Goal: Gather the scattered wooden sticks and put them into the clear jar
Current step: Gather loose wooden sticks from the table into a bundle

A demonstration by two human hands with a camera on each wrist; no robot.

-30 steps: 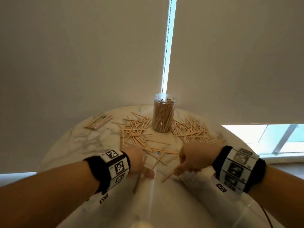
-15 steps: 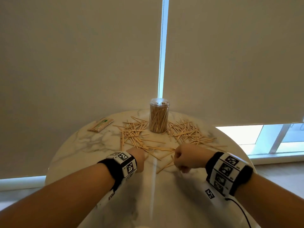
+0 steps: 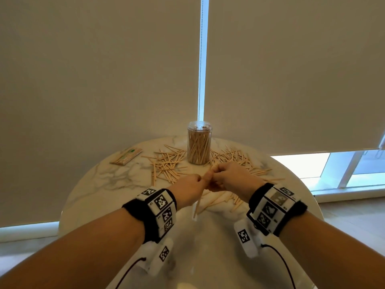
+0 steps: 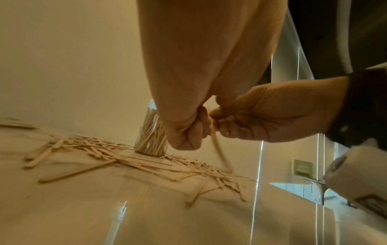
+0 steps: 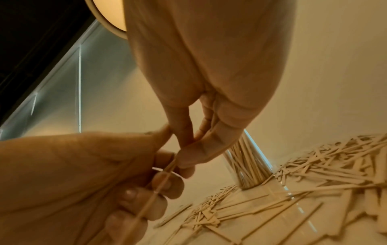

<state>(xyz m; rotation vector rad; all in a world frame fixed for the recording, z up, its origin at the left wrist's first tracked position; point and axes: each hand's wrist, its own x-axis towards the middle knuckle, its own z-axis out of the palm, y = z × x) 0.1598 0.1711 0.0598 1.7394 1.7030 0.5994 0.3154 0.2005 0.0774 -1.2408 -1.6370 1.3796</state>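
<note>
Sticks are the subject of this inspection: thin, flat, light wooden pieces, stiff along their length but, by my judgement, easy to snap or let slide if you are pinching them loosely. Take hold near the middle or the upper third, where a pinch is controlling the whole length.

You are holding both hands together above the tabletop (image 3: 129,182), just in front of the clear jar (image 3: 199,142). Your left hand (image 3: 188,189) is curling its fingers round a held stick (image 4: 218,151), whose lower end is hanging down toward the tabletop. Your right hand (image 3: 231,177) is pinching the upper part of that same stick between thumb and fingertips (image 5: 188,154), touching the left hand. Whether more than one stick is in the grip cannot be told.

The jar is standing upright at the far middle of the tabletop, already packed with sticks standing on end. Scattered sticks (image 3: 166,165) are lying in loose heaps to both sides of the jar and beneath your hands. A flat packet (image 3: 126,156) is lying apart at the far left.

By my judgement, much of the gathering is remaining.
</note>
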